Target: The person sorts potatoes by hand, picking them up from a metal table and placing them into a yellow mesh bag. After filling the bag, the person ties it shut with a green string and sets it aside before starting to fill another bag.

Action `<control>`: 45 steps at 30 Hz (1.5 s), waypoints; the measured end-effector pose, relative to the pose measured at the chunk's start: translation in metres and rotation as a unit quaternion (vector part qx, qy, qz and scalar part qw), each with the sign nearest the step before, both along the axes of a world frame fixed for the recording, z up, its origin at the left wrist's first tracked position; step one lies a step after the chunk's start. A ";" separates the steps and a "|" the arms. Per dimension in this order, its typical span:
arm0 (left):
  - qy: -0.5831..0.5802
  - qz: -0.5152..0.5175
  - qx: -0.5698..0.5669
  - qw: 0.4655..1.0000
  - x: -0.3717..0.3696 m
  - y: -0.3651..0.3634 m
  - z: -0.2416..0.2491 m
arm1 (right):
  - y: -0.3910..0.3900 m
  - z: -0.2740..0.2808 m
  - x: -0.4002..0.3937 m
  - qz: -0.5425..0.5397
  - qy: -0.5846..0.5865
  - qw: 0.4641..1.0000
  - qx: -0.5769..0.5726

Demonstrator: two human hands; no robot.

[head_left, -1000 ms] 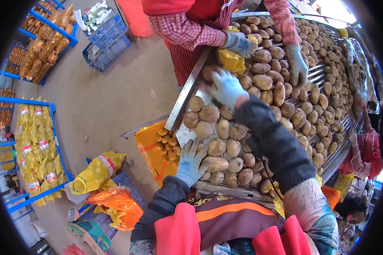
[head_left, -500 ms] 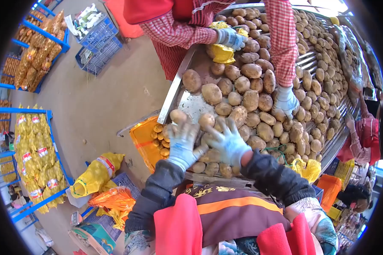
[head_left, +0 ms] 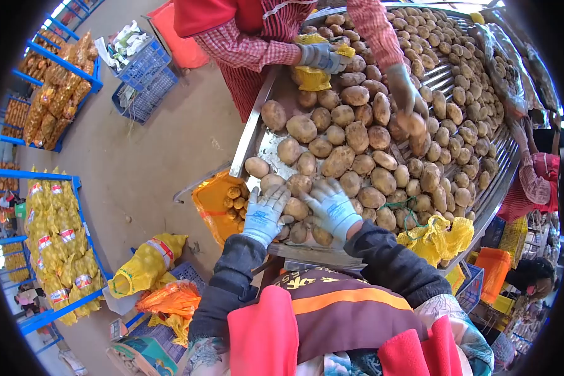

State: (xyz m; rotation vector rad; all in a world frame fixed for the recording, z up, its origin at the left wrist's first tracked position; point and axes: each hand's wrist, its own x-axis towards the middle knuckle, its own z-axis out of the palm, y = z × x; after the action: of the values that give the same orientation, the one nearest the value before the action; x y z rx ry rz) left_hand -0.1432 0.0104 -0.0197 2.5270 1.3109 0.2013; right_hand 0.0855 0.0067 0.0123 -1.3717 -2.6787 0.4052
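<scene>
Many brown potatoes (head_left: 338,161) cover a metal sorting table (head_left: 247,141). At its near edge my left hand (head_left: 264,214), in a pale blue-white glove, lies over the potatoes with its fingers stretched forward. Beside it my right hand (head_left: 334,208), gloved alike, rests on potatoes with its fingers apart. Between the two hands sits a single potato (head_left: 296,208). Neither hand is closed around anything. Potatoes under my palms are partly hidden.
Across the table, a co-worker's gloved hand (head_left: 321,58) holds a yellow mesh bag (head_left: 312,79); the other hand (head_left: 406,94) has a potato. An orange-lined container (head_left: 210,203) with potatoes hangs at left. Yellow mesh (head_left: 437,238) lies on the near right edge.
My hands have come slightly nearer to me, along with potatoes by the near edge. The co-worker's far hand has lifted a potato and moved away from me.
</scene>
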 end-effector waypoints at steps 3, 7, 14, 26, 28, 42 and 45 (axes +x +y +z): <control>-0.026 0.038 0.008 0.999 -0.004 -0.005 -0.008 | 0.012 -0.007 0.019 -0.056 -0.001 0.995 0.083; -0.060 0.087 0.028 0.994 -0.004 -0.014 -0.007 | 0.058 0.004 0.012 -0.098 0.028 0.985 0.139; -0.226 0.203 0.080 0.949 -0.018 -0.048 0.011 | 0.169 0.023 -0.045 -0.162 0.051 0.985 0.009; -0.165 0.135 0.088 0.973 -0.009 -0.058 0.018 | 0.001 0.022 0.026 0.033 -0.021 0.998 -0.058; -0.152 0.096 0.048 0.983 0.007 -0.061 0.020 | -0.035 0.035 0.052 -0.066 -0.026 0.995 -0.065; -0.014 0.126 -0.007 0.992 0.002 0.013 -0.007 | -0.023 0.013 0.028 -0.120 0.032 0.992 -0.013; -0.201 0.181 -0.052 0.961 -0.004 0.006 -0.002 | -0.015 -0.005 0.031 -0.096 0.001 0.995 0.007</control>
State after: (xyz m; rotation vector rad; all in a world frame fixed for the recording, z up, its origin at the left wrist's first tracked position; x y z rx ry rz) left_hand -0.1476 0.0160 -0.0216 1.9981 1.5426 0.6646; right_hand 0.1169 -0.0086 0.0073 -1.6054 -2.5119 0.3661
